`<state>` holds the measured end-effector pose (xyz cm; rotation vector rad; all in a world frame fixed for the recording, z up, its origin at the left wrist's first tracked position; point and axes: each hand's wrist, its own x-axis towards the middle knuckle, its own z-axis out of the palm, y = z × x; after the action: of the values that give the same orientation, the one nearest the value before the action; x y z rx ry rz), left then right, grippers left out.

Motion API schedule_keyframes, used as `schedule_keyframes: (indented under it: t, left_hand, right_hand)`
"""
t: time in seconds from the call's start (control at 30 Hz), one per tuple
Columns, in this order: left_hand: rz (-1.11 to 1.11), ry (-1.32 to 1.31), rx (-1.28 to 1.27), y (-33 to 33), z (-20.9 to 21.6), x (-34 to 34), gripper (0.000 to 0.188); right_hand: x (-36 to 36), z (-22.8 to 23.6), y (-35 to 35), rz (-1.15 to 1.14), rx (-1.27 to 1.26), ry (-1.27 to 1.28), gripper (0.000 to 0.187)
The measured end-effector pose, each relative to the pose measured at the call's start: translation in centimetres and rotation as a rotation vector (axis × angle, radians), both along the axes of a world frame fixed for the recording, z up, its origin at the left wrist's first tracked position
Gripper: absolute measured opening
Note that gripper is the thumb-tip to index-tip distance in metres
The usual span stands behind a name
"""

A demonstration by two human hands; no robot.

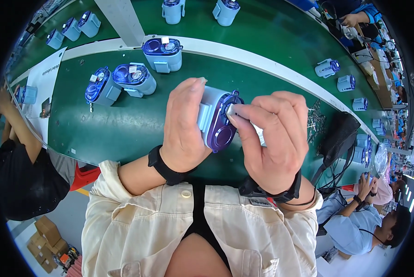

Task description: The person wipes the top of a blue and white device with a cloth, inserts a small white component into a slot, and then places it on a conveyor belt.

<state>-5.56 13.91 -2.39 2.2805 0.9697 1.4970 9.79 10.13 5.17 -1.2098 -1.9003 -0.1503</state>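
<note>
Bright even overhead light, soft shadows, strong fisheye bending and black corners, far edges perhaps slightly blurred

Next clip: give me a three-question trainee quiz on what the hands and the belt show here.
1. True or false: the left hand holds the pale blue housing with a purple face off the green belt.
2. What does the right hand pinch against the housing's purple face?
A. a small white strip
B. a screwdriver
C. a cable
3. How many similar housings stand in the cluster on the belt just left of the hands?

Key
1. True
2. A
3. Three
</note>
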Motion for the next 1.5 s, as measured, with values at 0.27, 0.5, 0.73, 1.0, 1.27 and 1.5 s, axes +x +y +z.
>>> schedule_keyframes:
  t: [0.27, 0.5, 0.73, 1.0, 1.27, 1.5]
  left_hand:
    - [-0.144, -0.236, -0.234, -0.5, -0.2, 0.7, 0.092]
    - [-0.154, -0.158, -0.196, -0.4, -0.6, 0.5, 0.100]
    - [-0.069, -0.053, -0.224, -0.2, -1.0, 0.6, 0.113]
    - [-0.141, -0.157, -0.322, -0.1, 0.0, 0.6, 0.112]
    - [-0.139, -0.077, -0.263, 0.0, -0.3, 0.3, 0.111]
    - [-0.153, -0.137, -0.290, 0.2, -0.4, 0.3, 0.100]
  right_hand:
    - [2.6, 1.1, 1.2, 0.285, -0.440, 0.472, 0.039]
    - [-0.1, -2.0, 2.2, 0.551, -0.876, 1.113, 0.036]
    - [-0.7, -4.1, 3.4, 0.509, -0.973, 1.388, 0.032]
    - [15.5, -7.4, 17.5, -0.069, -0.410, 0.675, 0.034]
    - [19.2, -5.6, 22.7, -0.635, -0.288, -0.038, 0.042]
    - [9.1, -4.3, 23.2, -0.357, -0.514, -0.073, 0.070]
